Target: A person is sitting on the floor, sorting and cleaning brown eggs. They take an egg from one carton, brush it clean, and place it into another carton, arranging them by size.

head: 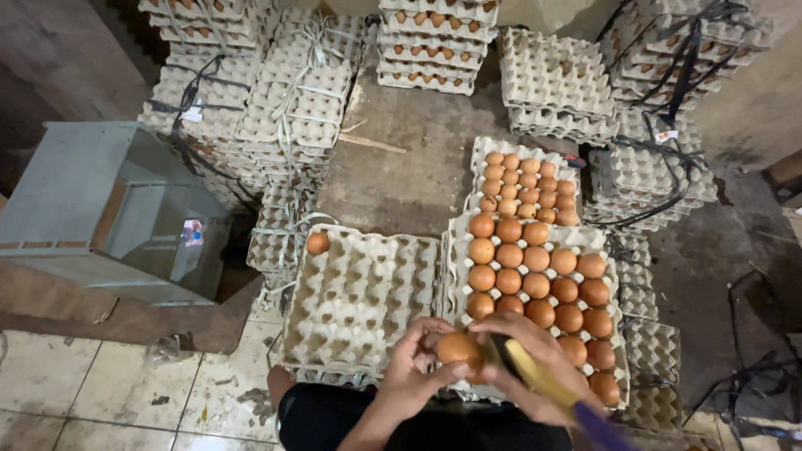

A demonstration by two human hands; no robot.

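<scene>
Egg [459,347] between fingers [415,357] (seemingly both hands').

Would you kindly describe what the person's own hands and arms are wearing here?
Both are bare: the left hand and right hand have no gloves, rings or watch visible, and the forearms show no sleeves. Dark clothing covers the lap below.

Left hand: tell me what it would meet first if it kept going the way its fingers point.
The left hand points right, fingers curled around a brown egg. Beyond that egg, it would likely meet the right hand, which holds a yellow tool. Depth is unclear.
</scene>
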